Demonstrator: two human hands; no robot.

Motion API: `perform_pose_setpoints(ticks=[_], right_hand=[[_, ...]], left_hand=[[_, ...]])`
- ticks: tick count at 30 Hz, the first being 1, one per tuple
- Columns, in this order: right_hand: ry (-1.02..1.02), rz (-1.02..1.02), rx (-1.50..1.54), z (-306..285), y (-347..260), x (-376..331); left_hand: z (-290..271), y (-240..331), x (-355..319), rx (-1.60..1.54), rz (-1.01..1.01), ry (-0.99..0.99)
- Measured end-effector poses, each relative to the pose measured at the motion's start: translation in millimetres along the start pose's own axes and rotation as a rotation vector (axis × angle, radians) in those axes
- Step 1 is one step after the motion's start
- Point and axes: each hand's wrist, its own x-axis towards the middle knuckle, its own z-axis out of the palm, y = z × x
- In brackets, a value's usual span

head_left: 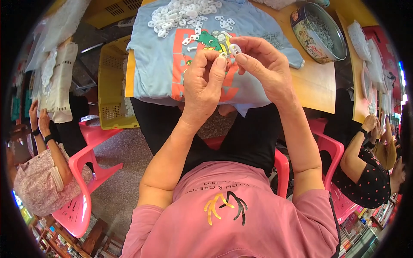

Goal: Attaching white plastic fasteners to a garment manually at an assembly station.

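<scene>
Above a light blue printed T-shirt [150,73] spread on the table, both my hands are close together. My right hand [271,71] pinches a small white plastic piece with two holes [235,49] between thumb and forefinger. Thumb and forefinger of my left hand [204,81] are closed on a tiny white part [223,55], mostly covered by the fingertips. Something thin seems to span the two, too small to make out. Just beyond my hands lie a few loose white pieces [186,41] and a short white peg [192,48].
A heap of white plastic pieces [176,16] covers the shirt's far side. Small grey metal parts [272,39] are scattered right, near a round tin [306,43] of similar parts. A yellow crate [112,86] stands left. People sit at both sides, near pink chairs [81,172].
</scene>
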Motion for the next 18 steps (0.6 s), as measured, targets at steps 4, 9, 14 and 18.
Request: perform_pose_setpoints(ticks=[4,9,14,18], right_hand=[[0.003,-0.01,-0.031,-1.9,-1.5,-1.3],[0.01,-0.009,-0.054,-2.2,-1.3,-1.9],[0.003,-0.006,-0.051,-1.9,-1.3,-2.3],[0.004,-0.013,-0.031,0.3,0.4,-2.8]], left_hand=[[1.3,-0.7,0.9,0.006,0.004,0.007],[0.0,-2.1,1.4,0.044,0.006,0.008],[1.9,-4.2,2.0,0.034,0.024,0.013],[2.0,-4.9,2.1,0.049,0.024,0.028]])
